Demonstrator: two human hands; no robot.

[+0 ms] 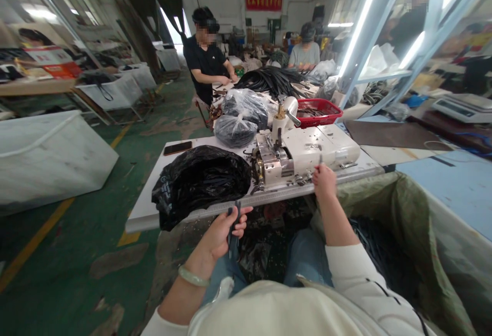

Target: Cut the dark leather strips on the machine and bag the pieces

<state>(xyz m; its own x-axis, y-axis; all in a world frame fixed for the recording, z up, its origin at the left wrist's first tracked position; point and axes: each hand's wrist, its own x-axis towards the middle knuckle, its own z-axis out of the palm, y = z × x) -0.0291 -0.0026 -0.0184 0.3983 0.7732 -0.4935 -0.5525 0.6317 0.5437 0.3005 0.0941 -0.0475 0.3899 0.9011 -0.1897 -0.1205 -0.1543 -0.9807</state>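
L hand [225, 231] grips thin black strips [233, 223]; R hand [325, 180] pinches small dark piece [321, 160] at white sewing machine [303, 154]; black plastic bag [200, 180] nearby.

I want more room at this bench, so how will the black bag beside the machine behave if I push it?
The black bag will likely slump rather than slide whole: its plastic looks loose and creased. Bulging full, it is probably heavy. It seems to overhang the table edge, so pushing that way might tip it off.
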